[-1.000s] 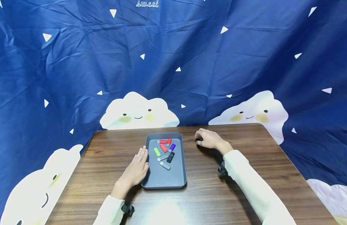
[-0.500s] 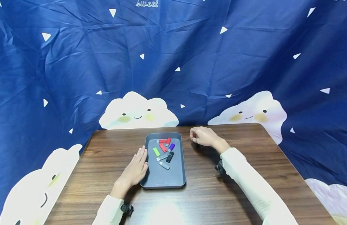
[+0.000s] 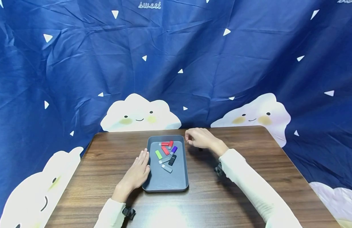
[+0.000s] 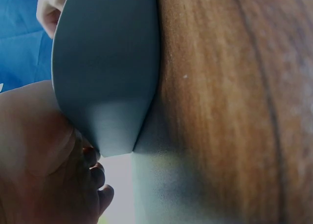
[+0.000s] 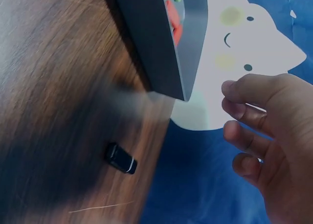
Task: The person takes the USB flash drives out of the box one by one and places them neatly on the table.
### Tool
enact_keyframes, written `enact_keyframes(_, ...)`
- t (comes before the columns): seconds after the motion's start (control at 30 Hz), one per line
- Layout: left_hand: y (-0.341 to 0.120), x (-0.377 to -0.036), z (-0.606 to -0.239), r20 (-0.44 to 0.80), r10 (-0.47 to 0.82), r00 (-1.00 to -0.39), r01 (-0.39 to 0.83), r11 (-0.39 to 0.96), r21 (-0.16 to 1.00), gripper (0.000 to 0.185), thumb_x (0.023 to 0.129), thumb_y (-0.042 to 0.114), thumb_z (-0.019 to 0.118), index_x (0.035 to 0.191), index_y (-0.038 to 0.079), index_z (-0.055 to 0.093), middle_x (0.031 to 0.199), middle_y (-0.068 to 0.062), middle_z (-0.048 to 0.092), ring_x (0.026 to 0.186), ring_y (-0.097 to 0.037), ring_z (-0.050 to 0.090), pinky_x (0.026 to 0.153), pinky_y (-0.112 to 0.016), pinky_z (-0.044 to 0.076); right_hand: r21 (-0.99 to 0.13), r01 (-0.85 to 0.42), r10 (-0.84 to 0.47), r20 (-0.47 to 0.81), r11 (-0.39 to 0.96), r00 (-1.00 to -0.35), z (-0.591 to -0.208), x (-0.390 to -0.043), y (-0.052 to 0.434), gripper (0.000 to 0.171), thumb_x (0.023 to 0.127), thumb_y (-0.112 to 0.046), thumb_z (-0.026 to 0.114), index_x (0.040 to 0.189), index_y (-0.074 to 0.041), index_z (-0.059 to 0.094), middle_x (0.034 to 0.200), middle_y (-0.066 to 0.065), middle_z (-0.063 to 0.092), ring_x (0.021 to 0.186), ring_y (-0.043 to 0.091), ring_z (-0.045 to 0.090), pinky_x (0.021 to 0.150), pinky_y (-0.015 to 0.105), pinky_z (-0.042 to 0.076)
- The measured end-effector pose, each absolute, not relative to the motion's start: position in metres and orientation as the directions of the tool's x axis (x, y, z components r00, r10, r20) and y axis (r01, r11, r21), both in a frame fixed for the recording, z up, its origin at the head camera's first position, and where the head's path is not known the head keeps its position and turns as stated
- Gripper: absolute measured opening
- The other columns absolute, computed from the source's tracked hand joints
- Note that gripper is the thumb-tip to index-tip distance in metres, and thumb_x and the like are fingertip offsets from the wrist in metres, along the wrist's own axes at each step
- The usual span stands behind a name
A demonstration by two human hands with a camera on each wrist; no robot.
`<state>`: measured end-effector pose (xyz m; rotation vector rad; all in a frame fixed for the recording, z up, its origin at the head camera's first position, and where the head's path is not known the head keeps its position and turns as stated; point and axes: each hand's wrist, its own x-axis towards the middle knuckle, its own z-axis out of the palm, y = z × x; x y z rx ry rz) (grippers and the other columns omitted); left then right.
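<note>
A grey tray (image 3: 165, 182) stands on the wooden table, with several USB sticks inside. Red (image 3: 165, 150), green (image 3: 158, 154), purple (image 3: 174, 149), black (image 3: 172, 160) and grey (image 3: 166, 168) ones lie loosely together. My left hand (image 3: 137, 170) rests along the tray's left rim, fingers straight. Beside the tray's far right corner hovers my right hand (image 3: 202, 138). Its fingers (image 5: 244, 138) are loosely curled, and nothing shows between them in the right wrist view. Another black USB stick (image 5: 120, 158) lies on the table below that hand, mostly hidden in the head view.
The brown wooden table (image 3: 250, 177) reaches back to a blue cloth (image 3: 198, 63) printed with clouds. Its far edge runs just behind the tray and my right hand. A small black camera sits on each wrist.
My right hand has moved left from beside the black USB stick toward the tray's right corner, and the stick stays on the table. The left hand and tray look unchanged.
</note>
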<state>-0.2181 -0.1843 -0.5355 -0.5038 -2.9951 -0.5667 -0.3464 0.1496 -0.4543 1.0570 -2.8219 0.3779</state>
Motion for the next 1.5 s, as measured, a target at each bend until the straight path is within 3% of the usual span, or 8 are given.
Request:
enact_keyframes(0.8, -0.185, -0.216, -0.535, 0.112, 0.310, -0.944, 0.330, 0.874, 0.356, 0.061, 0.110, 0.016, 0.045, 0.162, -0.012, 0.030, 0.174, -0.026, 0.024, 0.163, -0.045, 0.024, 0.131, -0.060, 0.028, -0.152, -0.711, -0.685, 0.192, 0.687, -0.703, -0.442, -0.333, 0.120, 0.014, 0.091, -0.014, 0.075, 0.087, -0.025, 0.066, 0.086, -0.011, 0.065, 0.074, 0.010, 0.059, 0.064, 0.030, 0.050)
enact_keyframes(1.2, -0.185, -0.218, -0.536, 0.110, 0.308, -0.945, 0.327, 0.876, 0.355, 0.061, 0.110, 0.016, 0.046, 0.162, -0.012, 0.029, 0.175, -0.026, 0.023, 0.163, -0.044, 0.023, 0.132, -0.060, 0.027, -0.133, -0.742, -0.721, 0.176, 0.657, -0.670, -0.439, -0.330, 0.108, 0.003, 0.092, -0.020, 0.071, 0.094, -0.018, 0.072, 0.090, -0.010, 0.066, 0.075, 0.011, 0.060, 0.064, 0.032, 0.051)
enact_keyframes(1.5, -0.185, -0.218, -0.535, 0.113, 0.311, -0.944, 0.330, 0.876, 0.352, 0.061, 0.110, 0.016, 0.045, 0.162, -0.012, 0.029, 0.175, -0.026, 0.023, 0.164, -0.044, 0.022, 0.132, -0.060, 0.026, -0.119, -0.749, -0.730, 0.168, 0.652, -0.662, -0.436, -0.328, 0.096, 0.009, 0.093, -0.019, 0.074, 0.089, -0.025, 0.068, 0.088, -0.010, 0.066, 0.073, 0.010, 0.059, 0.061, 0.028, 0.047)
